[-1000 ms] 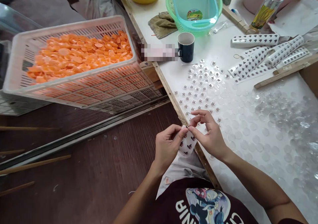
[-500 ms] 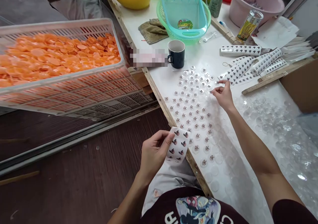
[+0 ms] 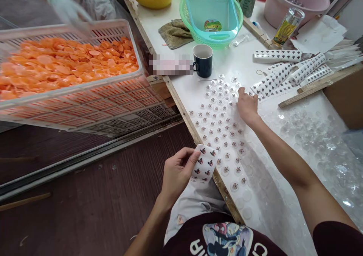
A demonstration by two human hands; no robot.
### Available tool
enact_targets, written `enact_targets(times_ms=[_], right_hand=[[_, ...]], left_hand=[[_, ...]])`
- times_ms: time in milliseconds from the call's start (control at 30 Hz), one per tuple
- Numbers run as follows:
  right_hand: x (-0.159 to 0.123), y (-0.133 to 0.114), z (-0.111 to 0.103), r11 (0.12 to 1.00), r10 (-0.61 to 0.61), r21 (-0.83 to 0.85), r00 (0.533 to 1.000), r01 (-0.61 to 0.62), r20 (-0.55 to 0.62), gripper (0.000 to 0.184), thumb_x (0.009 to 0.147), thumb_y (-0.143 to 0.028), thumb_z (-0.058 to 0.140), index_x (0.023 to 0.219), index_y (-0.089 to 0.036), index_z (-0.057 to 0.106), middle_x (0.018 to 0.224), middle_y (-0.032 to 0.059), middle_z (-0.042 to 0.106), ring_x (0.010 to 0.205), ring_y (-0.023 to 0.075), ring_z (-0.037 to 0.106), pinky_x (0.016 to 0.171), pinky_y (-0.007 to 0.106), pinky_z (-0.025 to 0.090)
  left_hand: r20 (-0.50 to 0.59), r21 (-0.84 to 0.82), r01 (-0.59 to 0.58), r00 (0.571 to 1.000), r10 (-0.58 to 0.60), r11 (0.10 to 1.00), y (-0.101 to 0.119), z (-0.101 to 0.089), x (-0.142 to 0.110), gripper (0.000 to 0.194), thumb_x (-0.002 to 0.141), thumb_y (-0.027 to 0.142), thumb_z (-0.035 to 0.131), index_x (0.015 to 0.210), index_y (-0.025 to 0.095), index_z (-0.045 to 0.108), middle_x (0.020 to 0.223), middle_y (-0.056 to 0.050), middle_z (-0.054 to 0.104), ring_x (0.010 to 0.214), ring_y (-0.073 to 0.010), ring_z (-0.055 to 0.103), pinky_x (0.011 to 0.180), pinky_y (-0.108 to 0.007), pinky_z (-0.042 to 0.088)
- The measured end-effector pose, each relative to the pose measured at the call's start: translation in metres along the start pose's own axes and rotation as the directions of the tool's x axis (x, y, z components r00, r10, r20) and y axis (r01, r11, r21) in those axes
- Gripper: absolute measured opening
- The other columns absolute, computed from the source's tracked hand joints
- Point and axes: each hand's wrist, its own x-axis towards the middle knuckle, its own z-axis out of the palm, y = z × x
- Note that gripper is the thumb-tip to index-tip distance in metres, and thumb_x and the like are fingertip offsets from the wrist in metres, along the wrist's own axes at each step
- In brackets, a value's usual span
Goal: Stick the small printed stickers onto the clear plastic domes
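Note:
My left hand [image 3: 176, 174] grips a small white sticker sheet [image 3: 204, 163] printed with dark figures, held just off the table's near edge. My right hand [image 3: 247, 104] reaches out over the white table [image 3: 184, 83], fingertips pressed down on a clear round disc [image 3: 239, 90] among several clear discs with stickers [image 3: 219, 123] laid in rows. Whether anything is pinched in those fingers is hidden. More sticker strips [image 3: 279, 74] lie just beyond the right hand.
A white slatted crate [image 3: 85, 97] of orange caps sits at left, with another person's gloved hand [image 3: 66, 8] over it. A dark mug [image 3: 203, 60], teal basket [image 3: 210, 16], cloth [image 3: 175, 33], glass bottle [image 3: 286, 26] and pink basin [image 3: 295, 0] stand farther back. Loose clear discs [image 3: 317, 135] pile at right.
My right hand left the sticker sheet, reached out to the far rows and now presses down on a disc. A gloved hand has appeared over the crate.

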Motion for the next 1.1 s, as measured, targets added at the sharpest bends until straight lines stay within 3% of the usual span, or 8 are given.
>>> enact_targets(times_ms=[100, 233, 333, 433, 667, 933, 1033, 1100], right_hand=[[-0.002, -0.004, -0.013, 0.995, 0.082, -0.052, 0.995, -0.085, -0.063, 0.041, 0.087, -0.014, 0.059, 0.127, -0.013, 0.052, 0.108, 0.0188, 0.061, 0.105, 0.0351, 0.057, 0.100, 0.056, 0.033], [-0.019, -0.007, -0.032, 0.977, 0.089, 0.205, 0.985, -0.058, -0.147, 0.015, 0.093, -0.024, 0.054, 0.106, -0.019, 0.060, 0.113, 0.0157, 0.062, 0.109, 0.0309, 0.056, 0.096, 0.050, 0.039], [-0.032, -0.011, -0.036, 0.867, 0.125, 0.474, 0.988, -0.151, 0.087, 0.008, 0.091, -0.024, 0.055, 0.087, -0.020, 0.061, 0.091, 0.0081, 0.067, 0.087, 0.0220, 0.060, 0.083, 0.039, 0.046], [-0.036, -0.015, -0.033, 0.790, 0.142, 0.557, 0.960, -0.257, 0.240, 0.007, 0.084, -0.021, 0.059, 0.078, -0.020, 0.062, 0.081, 0.0051, 0.067, 0.075, 0.0186, 0.059, 0.072, 0.034, 0.046], [-0.037, -0.028, -0.027, 0.896, 0.126, 0.386, 0.960, -0.218, 0.250, 0.009, 0.085, -0.019, 0.055, 0.077, -0.020, 0.060, 0.084, 0.0048, 0.069, 0.081, 0.0203, 0.063, 0.082, 0.036, 0.045], [-0.036, -0.043, -0.036, 0.996, 0.081, 0.025, 0.987, -0.085, 0.142, 0.023, 0.090, -0.017, 0.057, 0.112, -0.018, 0.052, 0.085, 0.0071, 0.068, 0.083, 0.0274, 0.065, 0.097, 0.050, 0.034], [-0.060, -0.055, -0.048, 0.966, 0.068, 0.245, 0.996, -0.078, 0.049, 0.006, 0.096, -0.024, 0.054, 0.100, -0.020, 0.056, 0.096, 0.0102, 0.069, 0.090, 0.0266, 0.065, 0.095, 0.048, 0.039], [-0.088, -0.068, -0.056, 0.851, -0.027, 0.524, 0.994, -0.031, 0.103, 0.013, 0.099, -0.032, 0.053, 0.096, -0.022, 0.059, 0.094, 0.0084, 0.069, 0.087, 0.0231, 0.065, 0.087, 0.042, 0.046]], left_hand=[[0.002, -0.003, -0.004, 1.000, 0.004, 1.000, 0.000, -0.002, 0.000, 0.022, 0.088, 0.036, 0.067, 0.077, 0.017, 0.072, 0.067, -0.001, 0.068, 0.058, -0.0123, 0.057, 0.052, -0.020, 0.045], [-0.005, -0.002, -0.014, 1.000, 0.014, 1.000, -0.003, -0.006, 0.000, 0.022, 0.088, 0.036, 0.067, 0.076, 0.017, 0.072, 0.066, 0.000, 0.067, 0.057, -0.0121, 0.057, 0.051, -0.020, 0.044], [0.004, -0.013, -0.010, 1.000, 0.010, 1.000, -0.004, -0.006, 0.001, 0.021, 0.088, 0.034, 0.067, 0.076, 0.017, 0.072, 0.066, 0.000, 0.067, 0.057, -0.0117, 0.056, 0.051, -0.020, 0.043], [0.010, -0.024, -0.004, 1.000, 0.004, 1.000, -0.004, -0.006, 0.003, 0.020, 0.088, 0.034, 0.067, 0.076, 0.018, 0.071, 0.067, 0.000, 0.067, 0.057, -0.0117, 0.056, 0.051, -0.020, 0.043], [0.004, -0.026, 0.007, 1.000, -0.007, 1.000, -0.003, -0.006, 0.003, 0.021, 0.087, 0.034, 0.066, 0.076, 0.017, 0.071, 0.066, 0.000, 0.067, 0.056, -0.0112, 0.054, 0.051, -0.019, 0.043], [-0.018, -0.041, -0.003, 1.000, 0.003, 0.999, -0.001, -0.002, 0.003, 0.023, 0.088, 0.036, 0.066, 0.076, 0.017, 0.071, 0.068, -0.001, 0.067, 0.059, -0.0122, 0.055, 0.053, -0.020, 0.044], [-0.058, -0.053, -0.004, 0.998, 0.000, 0.999, -0.003, 0.000, 0.002, 0.025, 0.089, 0.037, 0.066, 0.075, 0.017, 0.070, 0.067, -0.001, 0.066, 0.059, -0.0124, 0.055, 0.053, -0.021, 0.043], [-0.097, -0.071, 0.001, 0.995, -0.008, 0.997, -0.005, 0.001, 0.000, 0.026, 0.089, 0.038, 0.066, 0.074, 0.017, 0.070, 0.066, -0.001, 0.065, 0.059, -0.0122, 0.054, 0.052, -0.020, 0.043]])
